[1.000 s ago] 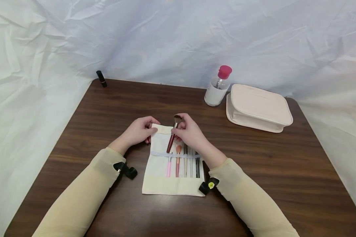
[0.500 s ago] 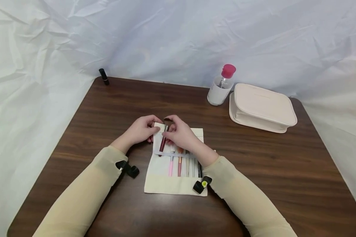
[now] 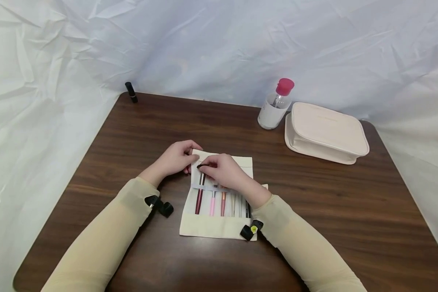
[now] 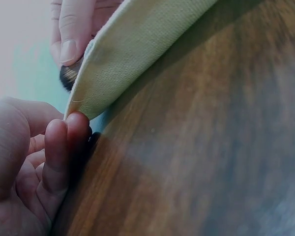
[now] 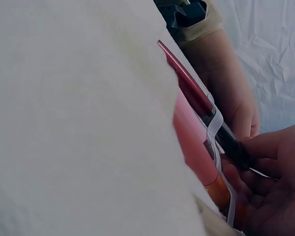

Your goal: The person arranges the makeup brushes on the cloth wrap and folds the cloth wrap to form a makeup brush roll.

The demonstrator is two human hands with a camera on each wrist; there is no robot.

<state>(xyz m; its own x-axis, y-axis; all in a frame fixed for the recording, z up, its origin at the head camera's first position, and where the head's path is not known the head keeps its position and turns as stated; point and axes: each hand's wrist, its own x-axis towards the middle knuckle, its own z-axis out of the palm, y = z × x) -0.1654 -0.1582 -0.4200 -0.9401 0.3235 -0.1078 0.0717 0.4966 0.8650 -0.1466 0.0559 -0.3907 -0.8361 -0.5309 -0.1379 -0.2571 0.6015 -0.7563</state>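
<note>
A cream cloth brush roll (image 3: 219, 228) lies spread out in the middle of the table. My left hand (image 3: 176, 159) pinches its far left corner between thumb and fingers. With my right hand (image 3: 224, 171) I pinch a makeup brush (image 3: 199, 200) near its dark bristles (image 4: 70, 74). The dark red handle runs under the roll's pale elastic band (image 5: 216, 125), its lower end at the edge of the bottom pocket. To its right, a pink-handled brush (image 3: 212, 206), a rose-coloured brush (image 3: 223, 204) and several slimmer ones sit under the same band, their tops partly hidden by my right hand.
A clear bottle with a red cap (image 3: 275, 106) stands at the back, beside a cream zip case (image 3: 326, 132). A black lipstick-like tube (image 3: 131, 92) stands at the far left corner of the brown wooden table (image 3: 160, 125). White sheeting hangs behind.
My right hand has brought the dark red brush left over the roll, then down toward me, and its handle now passes under the band. My left hand keeps hold of the corner.
</note>
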